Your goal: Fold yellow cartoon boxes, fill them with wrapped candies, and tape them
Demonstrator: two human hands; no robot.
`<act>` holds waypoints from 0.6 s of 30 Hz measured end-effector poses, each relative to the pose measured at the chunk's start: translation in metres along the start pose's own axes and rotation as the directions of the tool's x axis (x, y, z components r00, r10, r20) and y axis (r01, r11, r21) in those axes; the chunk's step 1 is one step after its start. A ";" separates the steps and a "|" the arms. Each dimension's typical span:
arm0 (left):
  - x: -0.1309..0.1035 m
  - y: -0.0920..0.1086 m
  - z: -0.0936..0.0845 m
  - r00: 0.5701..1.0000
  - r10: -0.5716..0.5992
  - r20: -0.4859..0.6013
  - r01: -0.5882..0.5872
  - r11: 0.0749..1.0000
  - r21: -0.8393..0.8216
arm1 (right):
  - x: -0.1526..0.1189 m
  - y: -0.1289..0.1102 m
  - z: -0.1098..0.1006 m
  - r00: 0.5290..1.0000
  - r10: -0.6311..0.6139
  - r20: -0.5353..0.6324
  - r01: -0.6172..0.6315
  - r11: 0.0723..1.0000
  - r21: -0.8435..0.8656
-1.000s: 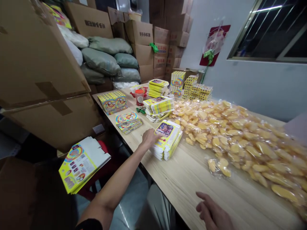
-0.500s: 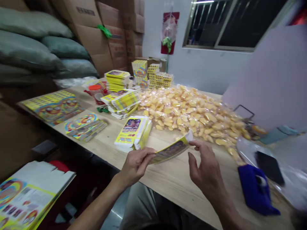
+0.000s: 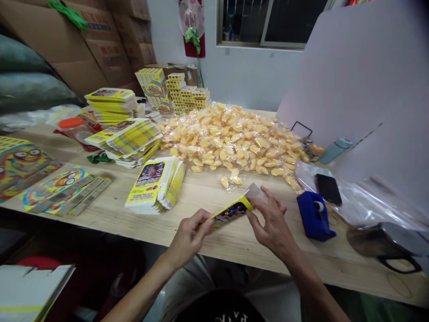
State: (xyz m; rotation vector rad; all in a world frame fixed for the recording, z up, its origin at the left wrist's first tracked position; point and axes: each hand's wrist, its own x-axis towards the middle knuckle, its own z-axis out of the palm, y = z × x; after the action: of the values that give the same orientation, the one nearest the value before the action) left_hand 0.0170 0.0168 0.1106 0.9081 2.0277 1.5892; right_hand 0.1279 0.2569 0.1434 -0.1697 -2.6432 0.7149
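Observation:
A flat yellow printed carton [image 3: 232,211] with a dark picture is held over the table's front part. My left hand [image 3: 189,235] pinches its left end between thumb and fingers. At the other end, the thumb and fingers of my right hand [image 3: 271,219] close around the carton beside its raised white flap [image 3: 255,191]. Left of the hands lies a stack of similar flat cartons [image 3: 156,184]. Behind them, a large heap of clear-wrapped yellow pieces [image 3: 234,138] spreads over the wooden table [image 3: 110,210], with a few loose packets [image 3: 231,180] in front.
A blue tape dispenser [image 3: 314,217], a phone [image 3: 329,188] and a metal mug [image 3: 378,241] stand right. More carton stacks [image 3: 129,138], a red-lidded jar [image 3: 75,129] and printed sheets [image 3: 63,188] occupy the left. Made-up boxes [image 3: 154,85] stand at the back.
My view has swung right and down, bringing the metal mug into sight. My right hand has closed in on the carton's right end, where its fingers were apart before. The left hand keeps its pinch.

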 end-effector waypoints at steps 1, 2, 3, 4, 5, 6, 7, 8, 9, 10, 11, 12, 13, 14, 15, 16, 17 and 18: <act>0.005 0.004 -0.004 0.989 -0.033 0.145 0.047 0.995 -0.089 | -0.001 0.003 0.001 0.999 -0.008 0.037 0.008 1.000 0.020; 0.011 0.006 -0.007 0.962 -0.044 0.271 0.096 0.979 -0.180 | -0.002 0.004 0.002 0.997 -0.030 0.070 0.028 0.999 0.036; 0.018 0.007 -0.010 0.932 -0.043 0.360 0.147 0.952 -0.269 | -0.002 0.003 0.002 0.993 -0.061 0.097 0.057 0.997 0.049; 0.025 0.007 -0.011 0.910 -0.039 0.412 0.199 0.914 -0.353 | -0.002 0.001 0.001 0.988 -0.098 0.116 0.092 0.994 0.058; 0.031 0.005 -0.010 0.896 -0.038 0.442 0.248 0.869 -0.428 | -0.001 -0.001 0.000 0.983 -0.135 0.127 0.127 0.990 0.067; 0.036 0.002 -0.007 0.884 -0.039 0.467 0.296 0.818 -0.493 | -0.001 -0.004 -0.002 0.977 -0.169 0.132 0.160 0.984 0.079; 0.041 -0.001 -0.002 0.871 -0.042 0.489 0.344 0.763 -0.548 | 0.001 -0.006 -0.004 0.970 -0.198 0.138 0.186 0.978 0.098; 0.044 -0.003 0.004 0.860 -0.042 0.509 0.385 0.708 -0.592 | 0.002 -0.007 -0.005 0.966 -0.217 0.140 0.201 0.972 0.121; 0.045 -0.004 0.011 0.857 -0.044 0.514 0.410 0.662 -0.627 | 0.003 -0.006 -0.006 0.968 -0.215 0.126 0.196 0.970 0.145; 0.045 -0.005 0.018 0.863 -0.054 0.502 0.419 0.631 -0.652 | 0.004 -0.004 -0.006 0.978 -0.187 0.090 0.170 0.971 0.171; 0.045 -0.005 0.025 0.874 -0.074 0.480 0.419 0.615 -0.668 | 0.004 -0.001 -0.004 0.990 -0.135 0.037 0.124 0.969 0.212; 0.044 -0.004 0.031 0.885 -0.103 0.454 0.417 0.609 -0.675 | 0.003 0.003 0.000 0.998 -0.061 -0.012 0.062 0.956 0.287; 0.043 -0.004 0.037 0.895 -0.139 0.423 0.414 0.610 -0.676 | 0.002 0.007 0.006 0.999 0.030 -0.036 -0.013 0.916 0.401; 0.042 -0.005 0.044 0.907 -0.178 0.381 0.405 0.612 -0.679 | -0.001 0.010 0.014 0.992 0.128 -0.021 -0.097 0.837 0.539; 0.042 -0.007 0.050 0.919 -0.219 0.327 0.391 0.613 -0.687 | -0.003 0.011 0.022 0.975 0.222 0.034 -0.187 0.718 0.671; 0.041 -0.010 0.057 0.928 -0.257 0.270 0.373 0.615 -0.695 | -0.006 0.012 0.031 0.948 0.299 0.110 -0.271 0.577 0.771; 0.040 -0.014 0.063 0.934 -0.288 0.209 0.349 0.621 -0.702 | -0.009 0.011 0.040 0.915 0.362 0.179 -0.337 0.441 0.832; 0.040 -0.019 0.069 0.939 -0.311 0.148 0.321 0.632 -0.705 | -0.013 0.010 0.047 0.881 0.415 0.228 -0.380 0.331 0.864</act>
State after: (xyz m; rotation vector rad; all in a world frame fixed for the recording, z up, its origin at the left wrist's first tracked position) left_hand 0.0305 0.0900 0.0768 0.2276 1.2290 1.9124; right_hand 0.1204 0.2414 0.0965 -0.5180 -1.7798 2.1613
